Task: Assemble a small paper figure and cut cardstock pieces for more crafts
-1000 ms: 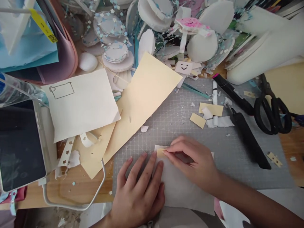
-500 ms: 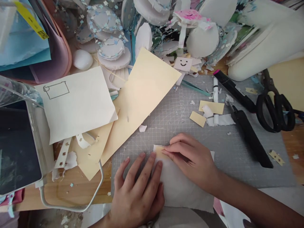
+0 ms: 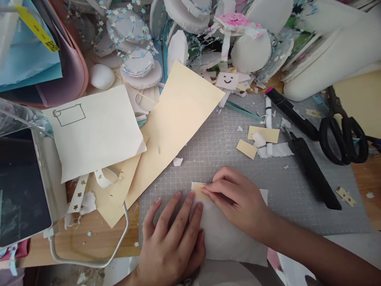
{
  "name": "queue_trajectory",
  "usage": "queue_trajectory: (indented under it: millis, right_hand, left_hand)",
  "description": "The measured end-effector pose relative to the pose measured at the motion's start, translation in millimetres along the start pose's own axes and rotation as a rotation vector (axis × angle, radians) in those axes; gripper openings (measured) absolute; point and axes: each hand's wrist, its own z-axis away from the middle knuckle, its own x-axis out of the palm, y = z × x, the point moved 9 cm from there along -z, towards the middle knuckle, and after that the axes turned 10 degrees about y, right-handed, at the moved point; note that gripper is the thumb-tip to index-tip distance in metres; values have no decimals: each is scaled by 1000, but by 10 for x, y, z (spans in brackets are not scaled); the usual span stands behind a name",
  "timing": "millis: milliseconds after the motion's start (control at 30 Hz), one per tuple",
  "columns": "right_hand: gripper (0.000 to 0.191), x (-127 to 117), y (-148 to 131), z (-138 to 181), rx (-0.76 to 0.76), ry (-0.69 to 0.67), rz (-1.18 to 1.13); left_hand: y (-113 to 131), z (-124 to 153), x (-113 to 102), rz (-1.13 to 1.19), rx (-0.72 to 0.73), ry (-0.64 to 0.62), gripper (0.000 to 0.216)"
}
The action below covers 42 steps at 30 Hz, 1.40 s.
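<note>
My left hand (image 3: 171, 234) lies flat with fingers spread, holding down the left edge of a white sheet of paper (image 3: 230, 238) on the grey cutting mat (image 3: 214, 147). My right hand (image 3: 238, 198) rests on the same sheet, its fingers pressed together on a small yellow paper piece (image 3: 199, 191) at the sheet's top left corner. Most of the yellow piece is hidden under the fingertips.
Large cream sheets (image 3: 175, 119) and a white sheet with a drawn rectangle (image 3: 95, 131) lie left of the mat. Black scissors (image 3: 342, 135), a black marker (image 3: 290, 113), a black cutter (image 3: 312, 174) and yellow scraps (image 3: 263, 134) lie right. A tablet (image 3: 20, 190) stands far left; paper crafts pile behind.
Both hands stay on the white sheet; the view has shifted slightly. The right fingers keep pressing the yellow piece in the same spot.
</note>
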Motion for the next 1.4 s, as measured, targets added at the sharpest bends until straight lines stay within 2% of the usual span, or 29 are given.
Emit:
queue_trajectory:
  millis: [800, 967, 1200, 1300, 1400]
  right_hand:
    - [21, 13, 13, -1, 18, -53, -52]
    - [22, 8, 10, -10, 5, -33, -69]
    - [20, -1, -6, 3, -28, -10, -63]
    - [11, -85, -59, 37, -101, -23, -45]
    - [22, -221, -180, 166, -288, -66, 65]
  left_hand:
    - [6, -3, -18, 19, -4, 0, 35]
    - [76, -9, 14, 69, 73, -53, 40]
    - [101, -18, 24, 65, 30, -97, 48]
    - [156, -3, 4, 18, 37, -91, 53]
    - [204, 21, -22, -28, 49, -76, 53]
